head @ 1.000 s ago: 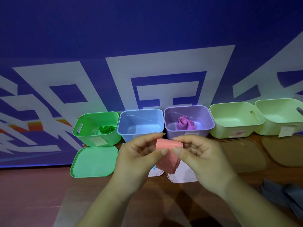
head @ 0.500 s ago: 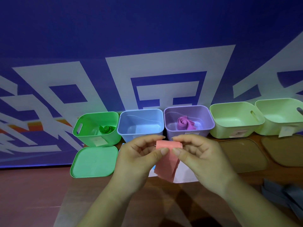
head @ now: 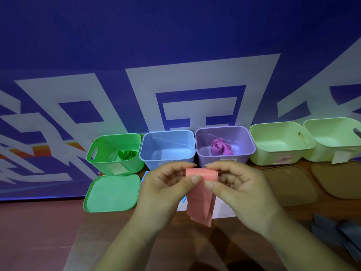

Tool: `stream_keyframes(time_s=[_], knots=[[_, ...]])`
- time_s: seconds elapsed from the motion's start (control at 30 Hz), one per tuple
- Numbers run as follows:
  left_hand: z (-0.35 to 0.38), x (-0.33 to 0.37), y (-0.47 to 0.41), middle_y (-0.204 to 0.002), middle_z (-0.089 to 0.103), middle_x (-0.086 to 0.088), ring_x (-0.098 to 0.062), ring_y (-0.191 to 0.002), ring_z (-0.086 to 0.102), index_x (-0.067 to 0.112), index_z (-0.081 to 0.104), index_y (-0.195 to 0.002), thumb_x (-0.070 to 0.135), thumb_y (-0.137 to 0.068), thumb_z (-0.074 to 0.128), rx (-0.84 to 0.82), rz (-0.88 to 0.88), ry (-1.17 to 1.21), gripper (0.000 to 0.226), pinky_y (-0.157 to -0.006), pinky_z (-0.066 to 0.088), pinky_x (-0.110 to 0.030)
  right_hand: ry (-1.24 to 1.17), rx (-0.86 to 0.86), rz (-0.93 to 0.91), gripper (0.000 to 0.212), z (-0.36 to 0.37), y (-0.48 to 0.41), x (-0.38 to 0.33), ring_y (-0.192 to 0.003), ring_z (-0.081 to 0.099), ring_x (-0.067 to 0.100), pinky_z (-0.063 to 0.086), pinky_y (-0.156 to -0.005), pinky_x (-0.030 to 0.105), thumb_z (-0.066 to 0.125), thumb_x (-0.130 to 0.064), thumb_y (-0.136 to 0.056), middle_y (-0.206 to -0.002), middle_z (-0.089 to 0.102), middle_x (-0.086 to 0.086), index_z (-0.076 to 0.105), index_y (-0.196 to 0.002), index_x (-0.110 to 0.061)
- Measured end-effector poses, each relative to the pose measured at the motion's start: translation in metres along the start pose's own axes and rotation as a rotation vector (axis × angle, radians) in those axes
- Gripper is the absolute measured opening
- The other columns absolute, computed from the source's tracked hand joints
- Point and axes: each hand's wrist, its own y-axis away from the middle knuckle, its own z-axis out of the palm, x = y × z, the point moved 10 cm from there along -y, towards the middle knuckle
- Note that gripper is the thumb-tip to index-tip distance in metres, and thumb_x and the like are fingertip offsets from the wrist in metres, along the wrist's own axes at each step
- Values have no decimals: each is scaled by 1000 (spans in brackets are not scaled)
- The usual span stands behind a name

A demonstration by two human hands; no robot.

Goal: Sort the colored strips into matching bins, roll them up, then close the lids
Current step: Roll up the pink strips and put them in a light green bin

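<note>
Green lid [head: 112, 192], grey strips [head: 332, 229] (far right)

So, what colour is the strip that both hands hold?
Salmon pink; the strip shows best in the head view.

Backdrop: deep blue wall [head: 175, 26] with large white block shapes [head: 203, 75].
Accent: orange-red stripes [head: 39, 150] at far left.
Surface: reddish-brown table [head: 39, 231], faintly glossy.
Light: dim, blue-tinted.

Honestly I couldn't read anything. The paper label [head: 118, 168] on my green bin [head: 105, 153] was too faint and blurry, and the big white strokes [head: 203, 75] on the blue backdrop [head: 175, 32] were cut off.
</note>
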Motion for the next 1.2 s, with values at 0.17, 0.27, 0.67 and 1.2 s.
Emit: stream_keyframes(time_s=[0.17, 0.27, 0.67, 1.2], knots=[[1, -3, 0, -87, 77, -12, -18, -79, 72, 15, 77, -94, 1, -68, 78, -37, 1, 32, 29, -71, 57, -25, -11, 16, 33, 27, -2, -1, 3, -76, 71, 21, 59, -76, 42, 79, -13, -77, -84, 76, 7, 74, -99, -28], [2, -2, 1, -88, 76, -14, -22, -80, 70, 23, 77, -97, 1, -69, 79, -55, 22, 17, 36, -75, 58, -29, -19, 37, 44, 26, -4, -1, 4, -78, 72, 16, 56, -69, 28, 75, -29, -71, -87, 75, 4, 75, -96, -22], [2, -2, 2, -83, 77, -10, -15, -74, 71, 12, 74, -96, -9, -74, 71, -20, -3, 44, 30, -68, 56, -22, -29, 12, 25, 27, -2, -1, 1, -83, 72, 14, 55, -74, 24, 75, -26, -74, -90, 75, 1, 74, -101, -22], [1, 0, 0, -88, 78, -6, -10, -80, 73, 11, 74, -102, 6, -72, 73, -3, -1, 15, 31, -71, 54, -16, 72, 12, -96, 35, -1, 1, -14, -84, 72, 17, 58, -79, 33, 79, -19, -72, -96, 75, -3, 72, -101, -38]])
